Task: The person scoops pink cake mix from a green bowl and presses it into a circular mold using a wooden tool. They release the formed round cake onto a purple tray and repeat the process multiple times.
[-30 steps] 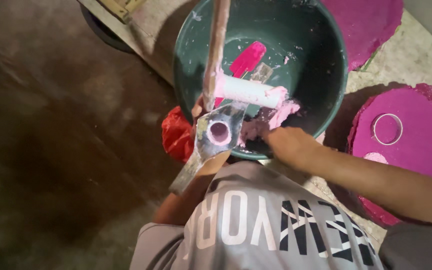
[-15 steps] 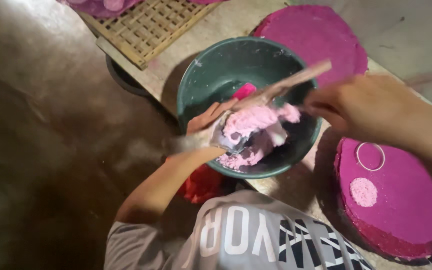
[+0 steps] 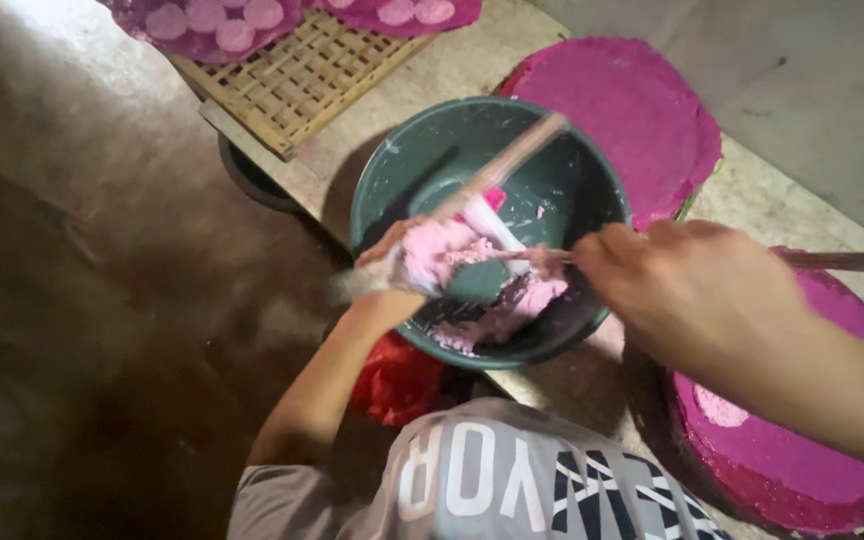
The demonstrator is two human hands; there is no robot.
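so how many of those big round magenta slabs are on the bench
2. One magenta slab lies behind the green bowl, at the top. The other slab lies at lower right, partly cut off by the frame edge and hidden behind the right hand.

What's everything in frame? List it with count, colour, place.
bowl: 1, dark green, centre, on a pale slab
dough: 1 mass, pink, in the bowl's near side
stick: 1, pale wood, leaning in the bowl
round slabs: 2, magenta, behind and right of the bowl
woven tray: 1, tan, upper left
pink discs: several, on purple cloth, top edge
red bag: 1, below the bowl
shirt: 1, grey, bottom
left hand: 1, holding a pink lump at the bowl's rim
right hand: 1, gripping a thin stick, blurred
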